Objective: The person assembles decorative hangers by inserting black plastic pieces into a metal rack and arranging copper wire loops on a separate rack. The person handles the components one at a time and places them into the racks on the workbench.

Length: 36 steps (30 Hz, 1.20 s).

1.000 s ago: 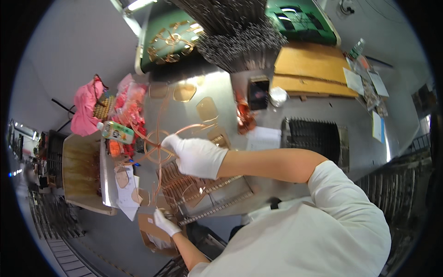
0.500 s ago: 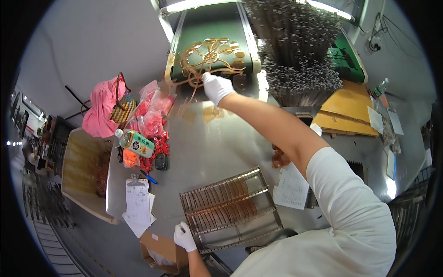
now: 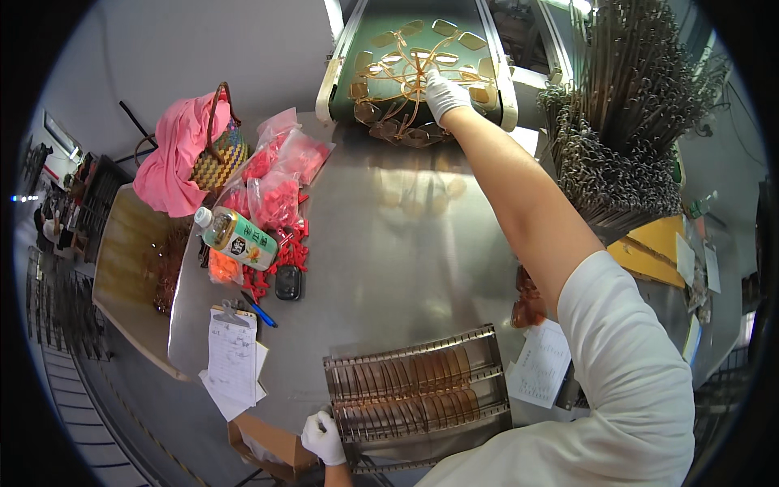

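Observation:
At the far end of the table, my right hand [image 3: 446, 96], in a white glove, is closed around the middle of a wheel-shaped cluster of amber lenses on thin curved stems [image 3: 406, 58]. The cluster is spread over the near end of a green conveyor belt [image 3: 432, 26], and some of its lenses overhang the belt's end. My left hand [image 3: 323, 438], also gloved, has its fingers curled beside the left edge of a metal rack [image 3: 497, 357]. Whether those fingers grip anything is hidden. Two rows of brownish curved lenses [image 3: 422, 369] stand upright in the rack.
To the left lie bags of red pieces [image 3: 276, 199], a drink bottle [image 3: 239, 239], a black case [image 3: 288, 282], a blue pen [image 3: 261, 312] and a clipboard [image 3: 231, 349]. Bundled metal rods [image 3: 617, 154] rise at the right. An open cardboard box [image 3: 276, 446] sits by my left hand.
The view has shifted, with the belt and table seen further right. My right hand has carried the lens cluster a little further over the belt. My left hand has stayed beside the rack.

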Each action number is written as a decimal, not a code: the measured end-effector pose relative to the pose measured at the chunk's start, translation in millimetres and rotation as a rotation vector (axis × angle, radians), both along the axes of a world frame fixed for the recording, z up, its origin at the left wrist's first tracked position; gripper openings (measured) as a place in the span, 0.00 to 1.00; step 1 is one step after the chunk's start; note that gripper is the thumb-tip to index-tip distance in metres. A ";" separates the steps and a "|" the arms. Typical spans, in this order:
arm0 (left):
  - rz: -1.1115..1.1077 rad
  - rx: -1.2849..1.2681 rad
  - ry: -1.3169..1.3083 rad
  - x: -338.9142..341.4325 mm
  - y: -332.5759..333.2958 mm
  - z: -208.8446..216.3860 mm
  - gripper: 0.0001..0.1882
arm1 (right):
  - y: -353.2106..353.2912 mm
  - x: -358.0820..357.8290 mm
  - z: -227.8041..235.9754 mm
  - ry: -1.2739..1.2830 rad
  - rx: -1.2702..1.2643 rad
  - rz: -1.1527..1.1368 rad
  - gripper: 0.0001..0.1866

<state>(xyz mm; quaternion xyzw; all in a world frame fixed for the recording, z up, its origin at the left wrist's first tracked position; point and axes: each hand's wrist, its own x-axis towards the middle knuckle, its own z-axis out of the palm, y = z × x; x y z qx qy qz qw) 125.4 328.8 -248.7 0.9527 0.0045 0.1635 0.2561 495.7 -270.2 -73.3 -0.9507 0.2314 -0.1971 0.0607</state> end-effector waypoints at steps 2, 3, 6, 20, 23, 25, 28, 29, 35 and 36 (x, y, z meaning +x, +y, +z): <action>0.001 0.024 -0.004 0.0 1.1 -1.6 0.09 | -4.8 4.1 -11.1 0.012 0.023 0.003 0.13; 0.001 0.034 -0.007 0.1 0.6 -1.2 0.09 | -6.3 6.0 -16.3 0.031 0.027 0.005 0.13; -0.008 0.035 -0.025 1.0 -1.6 3.2 0.09 | -5.5 8.9 -32.3 0.035 0.004 -0.008 0.13; 0.038 0.044 -0.036 4.7 -9.3 6.8 0.12 | 123.1 -92.8 -0.4 -0.080 0.530 0.262 0.16; 0.039 0.056 -0.081 6.6 -8.5 2.4 0.13 | 176.1 -185.0 53.1 -0.081 0.618 0.327 0.14; -0.010 0.056 -0.177 12.9 -3.1 -2.4 0.14 | 191.3 -236.3 61.7 -0.093 0.659 0.452 0.13; 0.037 -0.812 0.068 9.5 -5.5 43.8 0.18 | 215.3 -338.8 95.5 -0.190 0.620 0.558 0.11; 0.176 -1.080 0.043 10.5 -15.6 84.5 0.17 | 219.4 -370.4 102.3 -0.280 0.601 0.611 0.11; -0.678 -1.419 0.399 19.6 -126.6 216.8 0.36 | 241.3 -499.6 131.7 -0.245 0.395 0.574 0.17; -0.977 -1.407 0.330 4.4 -155.0 242.6 0.38 | 240.6 -511.7 131.1 -0.264 0.393 0.583 0.18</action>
